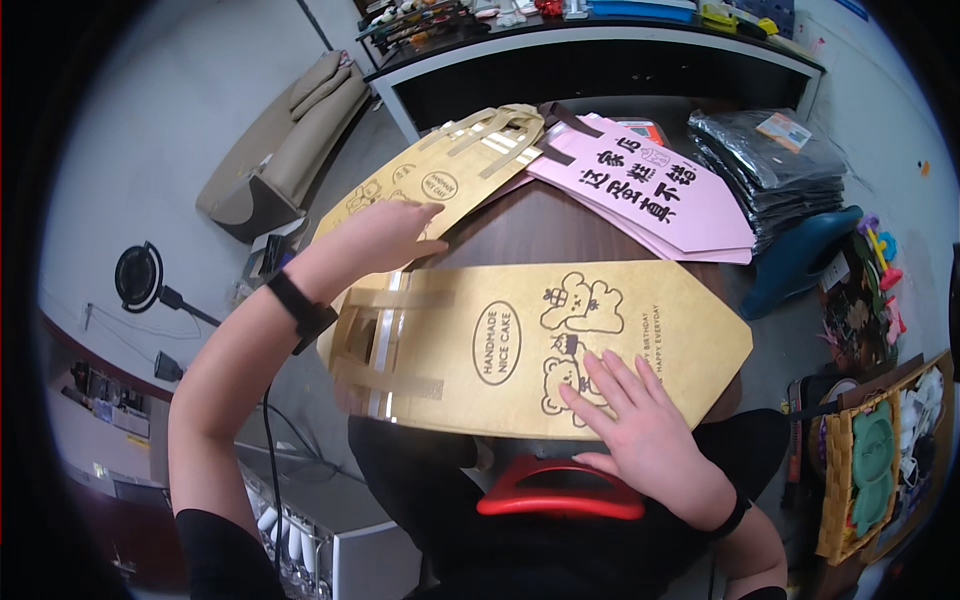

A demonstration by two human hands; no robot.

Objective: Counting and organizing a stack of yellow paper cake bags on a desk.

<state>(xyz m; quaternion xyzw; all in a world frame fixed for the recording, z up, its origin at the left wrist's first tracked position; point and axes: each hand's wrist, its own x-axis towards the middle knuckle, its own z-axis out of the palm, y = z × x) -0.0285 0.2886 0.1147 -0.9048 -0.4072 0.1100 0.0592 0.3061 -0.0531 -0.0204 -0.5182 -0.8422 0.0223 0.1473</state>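
Note:
A flat tan paper bag (460, 300) with bear drawings and a handle at its left end lies across the near side of the table. My right hand (650, 440) rests on it, fingers spread over the drawings. Farther left lies a stack of similar tan bags (470, 160), fanned out, with strap handles at its far end. My left hand (390, 232) reaches over that stack's near part with fingers stretched and thumb apart. I cannot tell whether it touches the top bag. Pink paper bags (640, 190) with black lettering and dark handles are piled to the right of the tan stack.
Plastic-wrapped dark packages (765, 180) are piled at the far right, beside a blue chair back (800, 260). A red stool (560, 495) stands at the near edge. A sofa (285, 150) is at far left; a ring-shaped lamp (140, 277) stands left. A wicker tray (840, 500) is at right.

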